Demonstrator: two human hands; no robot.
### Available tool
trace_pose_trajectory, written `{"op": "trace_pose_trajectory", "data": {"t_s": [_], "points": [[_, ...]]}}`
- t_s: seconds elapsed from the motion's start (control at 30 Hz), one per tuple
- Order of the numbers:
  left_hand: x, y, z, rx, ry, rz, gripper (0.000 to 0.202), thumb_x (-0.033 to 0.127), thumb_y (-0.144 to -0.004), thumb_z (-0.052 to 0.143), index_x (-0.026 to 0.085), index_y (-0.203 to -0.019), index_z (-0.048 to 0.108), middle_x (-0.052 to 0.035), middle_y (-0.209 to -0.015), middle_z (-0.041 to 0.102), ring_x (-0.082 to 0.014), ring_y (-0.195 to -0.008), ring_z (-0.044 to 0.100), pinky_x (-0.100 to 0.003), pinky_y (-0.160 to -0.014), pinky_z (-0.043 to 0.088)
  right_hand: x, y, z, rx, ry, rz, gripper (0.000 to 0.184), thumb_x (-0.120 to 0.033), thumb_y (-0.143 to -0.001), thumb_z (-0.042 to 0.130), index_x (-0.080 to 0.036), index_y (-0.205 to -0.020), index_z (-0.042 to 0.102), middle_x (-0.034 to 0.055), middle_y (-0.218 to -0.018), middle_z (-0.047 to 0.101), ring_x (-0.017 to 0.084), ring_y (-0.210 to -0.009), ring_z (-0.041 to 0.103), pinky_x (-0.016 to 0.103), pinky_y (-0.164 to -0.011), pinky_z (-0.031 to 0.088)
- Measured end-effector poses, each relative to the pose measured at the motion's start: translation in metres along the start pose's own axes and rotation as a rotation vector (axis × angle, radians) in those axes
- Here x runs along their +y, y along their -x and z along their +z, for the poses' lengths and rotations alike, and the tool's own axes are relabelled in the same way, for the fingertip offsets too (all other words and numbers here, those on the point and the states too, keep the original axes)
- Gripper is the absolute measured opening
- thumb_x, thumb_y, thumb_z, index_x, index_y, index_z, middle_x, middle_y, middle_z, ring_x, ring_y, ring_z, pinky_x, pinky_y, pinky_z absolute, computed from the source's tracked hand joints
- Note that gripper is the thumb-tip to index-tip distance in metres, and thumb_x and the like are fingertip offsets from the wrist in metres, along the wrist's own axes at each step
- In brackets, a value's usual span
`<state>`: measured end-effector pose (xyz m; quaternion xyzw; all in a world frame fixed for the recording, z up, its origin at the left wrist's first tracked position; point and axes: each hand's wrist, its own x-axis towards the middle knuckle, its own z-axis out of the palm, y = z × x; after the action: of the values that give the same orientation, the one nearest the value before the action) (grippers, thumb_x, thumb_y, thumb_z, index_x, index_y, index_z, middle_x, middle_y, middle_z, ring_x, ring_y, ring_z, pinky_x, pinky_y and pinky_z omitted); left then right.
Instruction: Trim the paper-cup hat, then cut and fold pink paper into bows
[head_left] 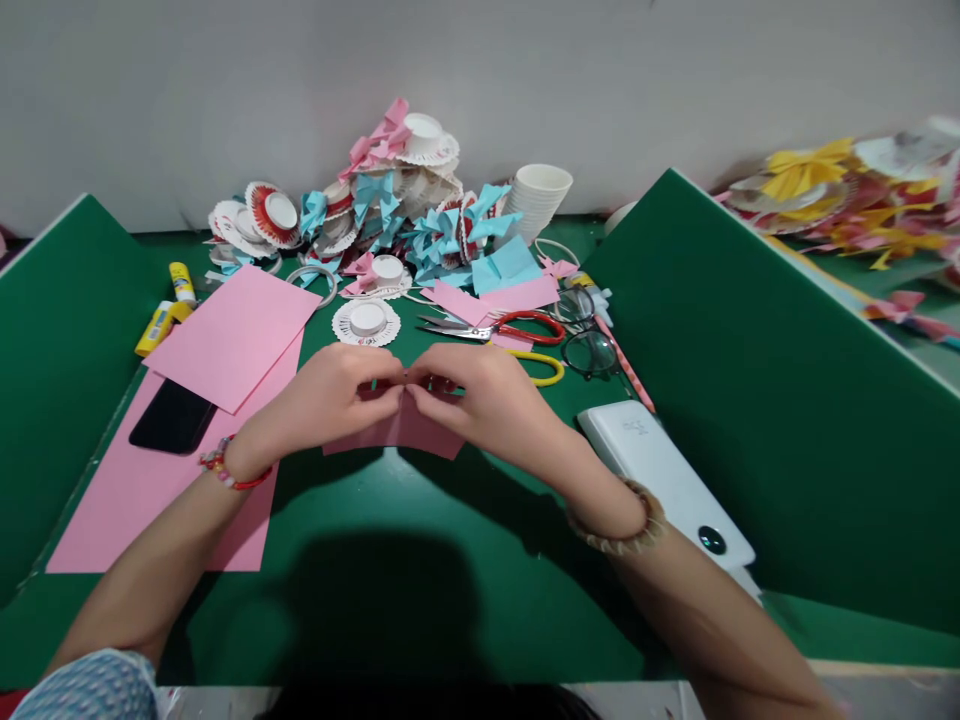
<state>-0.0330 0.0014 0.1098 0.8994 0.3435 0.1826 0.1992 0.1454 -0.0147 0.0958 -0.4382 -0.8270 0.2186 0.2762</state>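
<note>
On a green table (420,560) strewn with pink sheets (232,340), a heap of bow-trimmed cups (375,215) and a power bank (660,470), a left hand (330,400) and right hand (487,395) meet at centre, near red scissors (495,328), fingertips of both pinching a small pink paper (405,432)

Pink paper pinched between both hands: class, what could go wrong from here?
1. The left hand and right hand pinch the pink paper at one spot; it might tear or crease crooked.
2. The red-handled scissors lie just beyond the knuckles; reaching forward could catch a blade.
</note>
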Motion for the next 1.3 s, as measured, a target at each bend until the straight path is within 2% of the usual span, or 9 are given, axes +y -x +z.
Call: {"op": "trace_pose_trajectory", "data": {"t_s": [0.17,0.33,0.43,0.5,0.57,0.67,0.93,1.13,1.3], "points": [[0.0,0.002,-0.003,0.074,-0.003,-0.011,0.015,0.016,-0.071,0.047,0.015,-0.057,0.053,0.0031,-0.053,0.051,-0.0076,-0.051,0.041,-0.021,-0.053,0.032,-0.003,0.003,0.002,0.05,-0.028,-0.024,0.009,-0.012,-0.073,0.052,-0.015,-0.069,0.059,0.0013,-0.066,0.058,0.011,-0.061,0.048,0.022,-0.056,0.032],[-0.027,0.024,-0.028,0.091,-0.016,-0.136,0.014,0.016,-0.069,0.047,0.017,-0.057,0.052,0.0025,-0.054,0.052,-0.0083,-0.051,0.044,-0.021,-0.051,0.035,0.003,0.004,-0.011,0.022,-0.02,0.004,0.01,-0.009,-0.07,0.052,-0.015,-0.065,0.058,0.0006,-0.063,0.057,0.01,-0.059,0.047,0.022,-0.056,0.031],[-0.034,0.035,-0.034,0.241,-0.191,-0.235,0.013,0.017,-0.07,0.049,0.017,-0.058,0.053,0.0012,-0.057,0.055,-0.0102,-0.053,0.047,-0.023,-0.054,0.037,0.006,0.002,-0.012,-0.025,-0.005,0.008,0.01,-0.008,-0.069,0.052,-0.015,-0.065,0.059,0.001,-0.064,0.058,0.01,-0.059,0.048,0.022,-0.056,0.031],[-0.029,0.034,-0.029,0.29,-0.211,-0.188,0.011,0.02,-0.076,0.049,0.017,-0.07,0.058,-0.0021,-0.071,0.062,-0.0129,-0.065,0.054,-0.025,-0.063,0.041,0.004,0.0,-0.009,-0.029,-0.009,0.0,0.01,-0.009,-0.07,0.052,-0.015,-0.067,0.06,0.0016,-0.066,0.06,0.011,-0.06,0.049,0.023,-0.057,0.032],[-0.018,0.027,-0.019,0.187,-0.158,-0.065,0.015,0.022,-0.082,0.047,0.015,-0.084,0.061,-0.0058,-0.089,0.065,-0.0157,-0.081,0.058,-0.026,-0.072,0.043,0.0,-0.001,-0.004,-0.03,-0.026,-0.015,0.01,-0.01,-0.071,0.052,-0.015,-0.068,0.061,0.0015,-0.067,0.06,0.011,-0.061,0.049,0.023,-0.058,0.033],[-0.008,0.017,-0.007,0.031,-0.123,0.043,0.023,0.024,-0.088,0.042,0.016,-0.08,0.063,-0.0032,-0.079,0.067,-0.0145,-0.073,0.059,-0.025,-0.068,0.041,-0.003,0.001,-0.001,0.008,-0.056,-0.002,0.01,-0.01,-0.07,0.052,-0.015,-0.068,0.061,0.0008,-0.066,0.059,0.011,-0.06,0.049,0.022,-0.058,0.034],[-0.033,0.039,-0.024,0.088,0.016,-0.176,0.022,0.03,-0.083,0.051,0.016,-0.07,0.061,-0.0005,-0.067,0.064,-0.0117,-0.061,0.055,-0.023,-0.061,0.042,0.017,0.014,0.0,-0.012,-0.228,0.134,0.01,-0.011,-0.07,0.051,-0.014,-0.065,0.059,-0.0002,-0.061,0.059,0.009,-0.057,0.05,0.021,-0.057,0.039],[-0.065,0.053,-0.019,0.033,0.073,-0.281,0.022,0.032,-0.083,0.051,0.016,-0.072,0.063,-0.0017,-0.069,0.065,-0.0112,-0.063,0.055,-0.022,-0.06,0.043,0.053,0.017,0.011,0.125,0.148,0.333,0.008,-0.012,-0.07,0.055,-0.015,-0.064,0.06,0.0033,-0.065,0.061,0.015,-0.061,0.053,0.026,-0.057,0.038],[-0.083,0.037,0.007,-0.091,-0.272,-0.083,0.024,0.023,-0.087,0.043,0.014,-0.077,0.063,-0.0049,-0.075,0.065,-0.0134,-0.067,0.057,-0.026,-0.064,0.041,0.065,0.016,0.036,0.051,0.348,0.144,0.017,-0.018,-0.08,0.057,-0.013,-0.096,0.064,0.0135,-0.095,0.065,0.025,-0.086,0.057,0.035,-0.073,0.043]]}}
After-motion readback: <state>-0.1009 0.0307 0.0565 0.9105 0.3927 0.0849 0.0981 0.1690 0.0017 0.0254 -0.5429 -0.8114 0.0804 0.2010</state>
